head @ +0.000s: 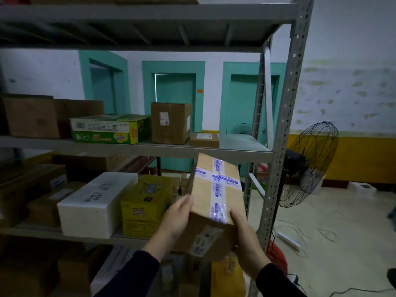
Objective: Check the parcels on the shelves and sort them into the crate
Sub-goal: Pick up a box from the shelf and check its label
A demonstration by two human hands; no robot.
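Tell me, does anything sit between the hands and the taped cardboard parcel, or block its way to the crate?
Nothing lies between them: the left hand and right hand already grip the brown cardboard parcel with blue-printed tape, clear of the grey metal shelf. No crate shows in this view, so that path cannot be judged.

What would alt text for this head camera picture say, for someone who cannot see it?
Two hands, left hand and right hand, hold a tilted cardboard parcel crossed with blue-printed tape, in front of a metal shelving unit stacked with boxes. A standing fan is on the right.
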